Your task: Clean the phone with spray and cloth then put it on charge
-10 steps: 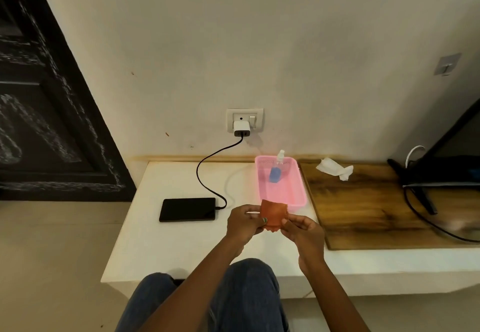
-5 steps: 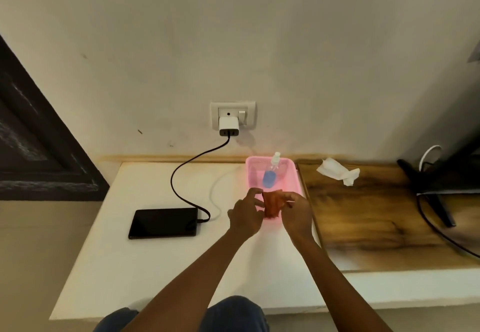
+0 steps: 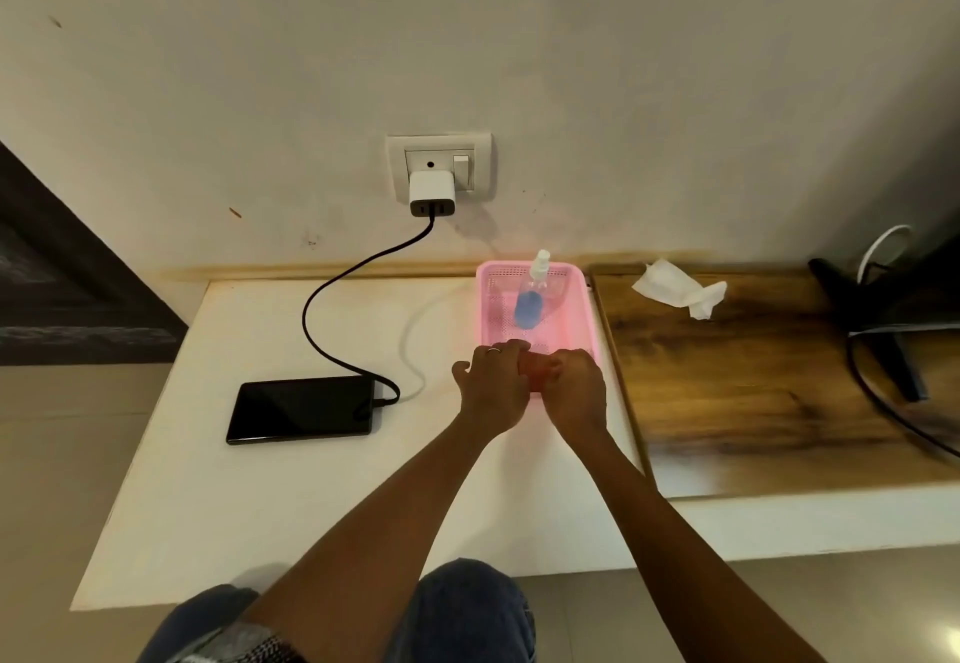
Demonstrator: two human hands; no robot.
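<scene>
Surface: white table (image 3: 249, 496) against a pale wall (image 3: 519, 39) — dark wooden board (image 3: 753, 392) just right of the pink basket (image 3: 491, 309).
Phone: black phone (image 3: 304, 409) lies flat left of the basket, black cable (image 3: 332, 299) plugged in, running to the white charger (image 3: 431, 192) in the wall socket (image 3: 439, 163).
Spray: spray bottle (image 3: 531, 299) lies inside the basket.
Cloth: orange cloth (image 3: 535, 369) at the basket's near edge, mostly hidden.
Hands: left hand (image 3: 493, 387) and right hand (image 3: 576, 392) both curl fingers round the cloth.
Room: crumpled tissue (image 3: 680, 288) right of the basket — floor (image 3: 62, 454) below.

White surface (image 3: 322, 501) against the wall
A black phone (image 3: 301, 409), pink basket (image 3: 589, 309) and wooden board (image 3: 753, 392) lay on it.
</scene>
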